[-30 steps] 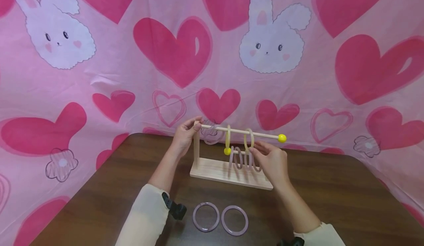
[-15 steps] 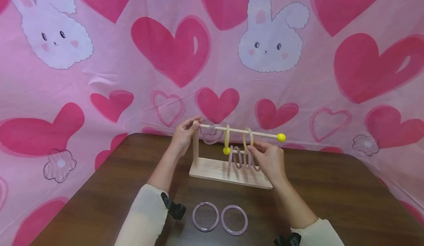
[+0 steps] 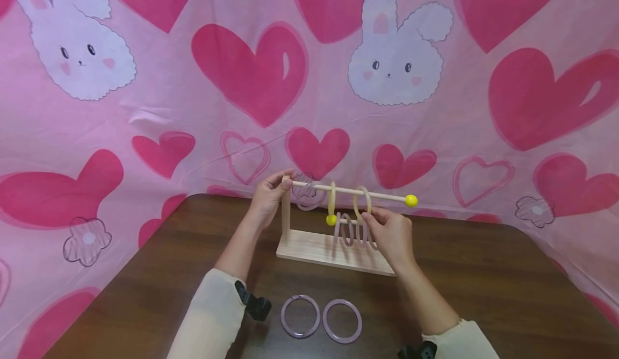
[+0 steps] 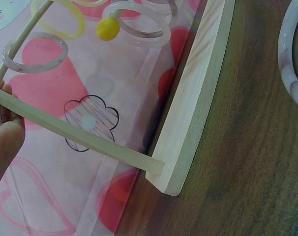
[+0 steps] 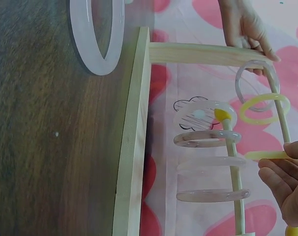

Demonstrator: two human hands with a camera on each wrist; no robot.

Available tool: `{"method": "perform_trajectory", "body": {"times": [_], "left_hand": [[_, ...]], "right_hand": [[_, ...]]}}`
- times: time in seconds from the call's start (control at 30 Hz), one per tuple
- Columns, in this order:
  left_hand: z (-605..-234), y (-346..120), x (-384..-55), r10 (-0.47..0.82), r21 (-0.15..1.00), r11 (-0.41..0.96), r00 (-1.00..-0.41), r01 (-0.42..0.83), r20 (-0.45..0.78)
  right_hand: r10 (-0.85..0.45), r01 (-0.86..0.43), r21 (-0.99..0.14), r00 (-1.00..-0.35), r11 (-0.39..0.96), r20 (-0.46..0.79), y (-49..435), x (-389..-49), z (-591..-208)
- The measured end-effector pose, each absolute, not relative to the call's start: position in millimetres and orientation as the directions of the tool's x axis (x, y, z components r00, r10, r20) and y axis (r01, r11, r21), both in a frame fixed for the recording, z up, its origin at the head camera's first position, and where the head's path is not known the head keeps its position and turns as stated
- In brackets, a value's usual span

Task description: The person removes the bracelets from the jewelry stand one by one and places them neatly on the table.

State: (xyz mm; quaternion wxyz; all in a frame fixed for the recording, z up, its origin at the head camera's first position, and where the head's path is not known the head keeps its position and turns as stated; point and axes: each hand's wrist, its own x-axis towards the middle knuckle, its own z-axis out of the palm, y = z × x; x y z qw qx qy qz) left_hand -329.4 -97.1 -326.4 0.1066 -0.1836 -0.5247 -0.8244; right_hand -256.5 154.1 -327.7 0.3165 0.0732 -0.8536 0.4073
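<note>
A wooden bangle stand point(image 3: 309, 250) has an upper rod point(image 3: 387, 195) tipped with a yellow ball, and a shorter lower rod. My left hand point(image 3: 267, 202) grips the top of its left post, thumb near the rod's end. With thumb and fingertips, my right hand point(image 3: 394, 238) pinches a yellow bangle point(image 5: 264, 155) that encircles the upper rod. Farther left on that rod hang another yellow bangle point(image 3: 331, 200) and a translucent lavender bangle point(image 4: 35, 69). Several pale and purplish bangles point(image 5: 203, 139) hang from the lower rod, partly behind my right hand in the head view.
Two lavender bangles, a left one point(image 3: 300, 336) and a right one point(image 3: 342, 341), lie flat side by side on the dark wooden table point(image 3: 483, 284), in front of the stand. A pink cloth point(image 3: 329, 117) with hearts and rabbits hangs behind.
My right hand has shifted slightly left, and the yellow bangle in its fingers has turned a little on the rod. My left hand stays on the post.
</note>
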Motion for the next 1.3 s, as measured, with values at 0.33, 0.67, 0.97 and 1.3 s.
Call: {"method": "perform_trajectory", "body": {"times": [0.33, 0.67, 0.97, 1.3], "left_hand": [[-326.5, -97.1, -329.4, 0.015, 0.828, -0.419, -0.909, 0.372, 0.416], [-325.9, -97.7, -329.8, 0.034, 0.826, -0.43, -0.908, 0.364, 0.418], [-326.2, -97.8, -329.6, 0.023, 0.832, -0.42, -0.912, 0.363, 0.41], [-325.6, -97.9, -329.8, 0.019, 0.838, -0.412, -0.916, 0.358, 0.401]], "right_hand": [[0.133, -0.399, -0.633, -0.77, 0.663, 0.624, 154.5, -256.5, -328.2], [0.151, -0.399, -0.635, -0.758, 0.662, 0.634, 155.7, -257.5, -329.9], [0.155, -0.452, -0.603, -0.702, 0.657, 0.695, 154.5, -257.4, -331.2], [0.159, -0.512, -0.534, -0.605, 0.672, 0.78, 156.2, -257.1, -332.1]]}}
